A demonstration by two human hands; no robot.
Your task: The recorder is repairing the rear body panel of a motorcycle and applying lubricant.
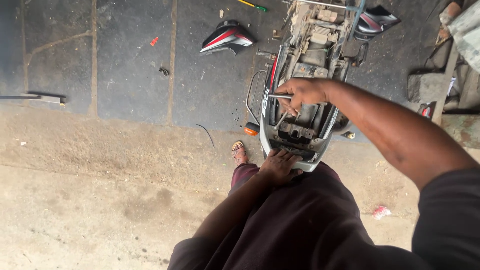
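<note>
Your right hand (301, 93) is clenched on a metal tool handle (274, 96), probably a T-wrench or socket driver, though the working end is hidden under your fist, down in the exposed rear frame (310, 65) of the stripped motorcycle. Your left hand (278, 165) lies flat, fingers spread, gripping nothing, pressing on the grey tail section (320, 152) just above your lap. Keep that hand planted to stop the frame rocking, keep the shaft square to the fastener, and turn steadily, not in jerks. Removed side panel (227, 38) and a screwdriver (252, 5) lie on the floor well apart; orange indicator (251, 129) sits near your left hand, so mind it.
</note>
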